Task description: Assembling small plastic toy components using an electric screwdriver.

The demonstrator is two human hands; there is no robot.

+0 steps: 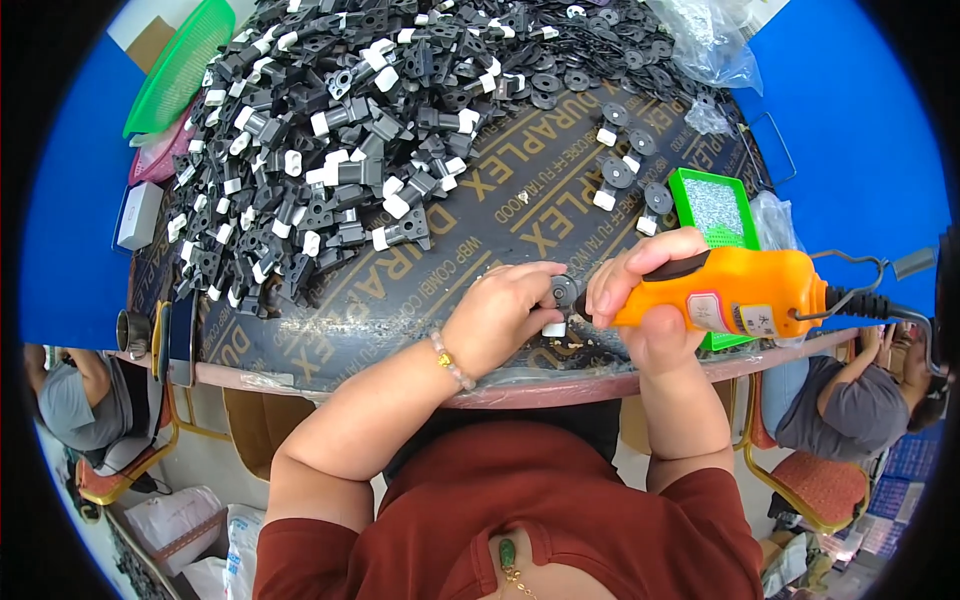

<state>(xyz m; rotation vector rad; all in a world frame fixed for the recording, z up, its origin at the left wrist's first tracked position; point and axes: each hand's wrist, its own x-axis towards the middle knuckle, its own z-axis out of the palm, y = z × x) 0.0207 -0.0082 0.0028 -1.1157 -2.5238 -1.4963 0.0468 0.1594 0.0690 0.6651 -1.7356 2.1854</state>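
My left hand (500,312) rests low over the table near its front edge, fingers bent around a small black plastic part (566,290) with a round disc and a white end piece (554,329). The fingers partly cover that part. In my right hand (660,335) is an orange electric screwdriver (745,283), lying almost level, with its tip end pointing left at the part. Whether the tip touches the part is hidden by my fingers. Just beyond, several similar black-and-white parts with discs (618,172) lie in a short row.
A large heap of black parts with white ends (350,150) covers the far left. Loose black discs (610,50) are piled at the far right. A green tray (683,205) of small silver pieces stands right, partly behind the screwdriver. Other people (840,400) sit on both sides.
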